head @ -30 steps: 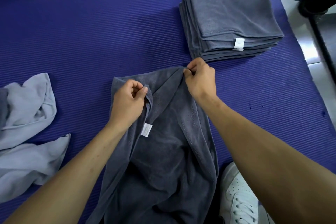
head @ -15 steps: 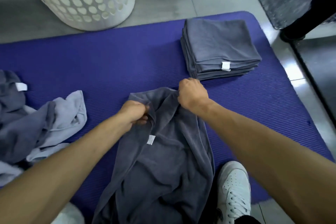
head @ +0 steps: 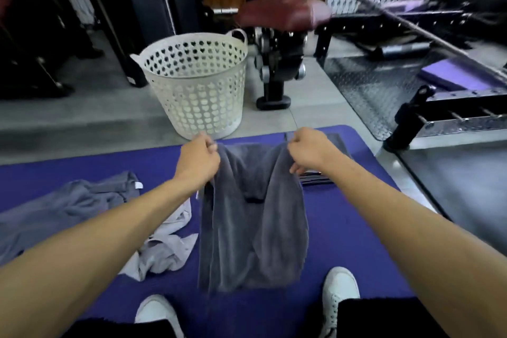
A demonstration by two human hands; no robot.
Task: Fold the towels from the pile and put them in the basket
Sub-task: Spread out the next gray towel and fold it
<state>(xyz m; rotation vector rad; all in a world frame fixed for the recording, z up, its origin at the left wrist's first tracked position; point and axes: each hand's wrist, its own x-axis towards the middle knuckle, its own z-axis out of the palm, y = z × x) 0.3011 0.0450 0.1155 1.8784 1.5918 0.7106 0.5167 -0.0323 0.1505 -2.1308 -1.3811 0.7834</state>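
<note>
While the dark grey towel (head: 252,217) hangs above the purple mat (head: 343,250), the left hand (head: 199,163) grips its top left corner and the right hand (head: 308,152) grips the top right corner. Behind it, the white basket (head: 194,85) stands on the floor; unfolded towels (head: 76,200) lie at left.

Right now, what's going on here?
A person is holding a dark grey towel up by its top edge, left hand and right hand each gripping a corner so it hangs over the blue mat. Unfolded towels lie in a pile on the left. A folded stack sits mostly hidden behind the right arm. The white basket stands on the floor beyond the mat.
</note>
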